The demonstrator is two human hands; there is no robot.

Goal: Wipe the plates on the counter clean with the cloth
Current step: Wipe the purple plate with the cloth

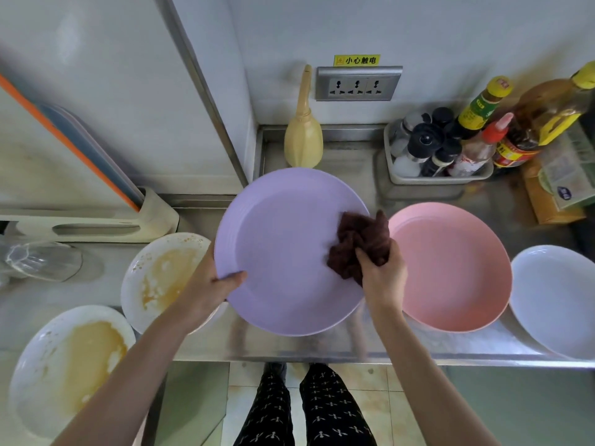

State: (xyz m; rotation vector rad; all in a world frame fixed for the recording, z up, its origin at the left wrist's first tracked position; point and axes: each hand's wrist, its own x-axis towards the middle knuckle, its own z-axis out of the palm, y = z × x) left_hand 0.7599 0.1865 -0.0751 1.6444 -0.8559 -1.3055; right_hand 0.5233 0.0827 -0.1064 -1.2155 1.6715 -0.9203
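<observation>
My left hand point(215, 286) grips the left rim of a lilac plate point(283, 239), held tilted above the steel counter point(322, 346). My right hand point(381, 272) is closed on a crumpled dark brown cloth point(357, 243) that presses on the plate's right side. The lilac plate's surface looks clean. A pink plate point(457, 275) and a white plate point(557, 300) lie to the right, both without visible stains. Two white plates smeared with yellow-brown residue sit on the left, one near the lilac plate point(161, 275) and one at the front corner point(64, 365).
A yellow squeeze bottle point(304, 140) stands behind the lilac plate. A tray of condiment bottles point(441, 156) and oil bottles point(544, 117) crowd the back right. A cutting-board rack point(96, 220) and an overturned glass point(42, 262) lie at the left. The counter's front edge runs below my wrists.
</observation>
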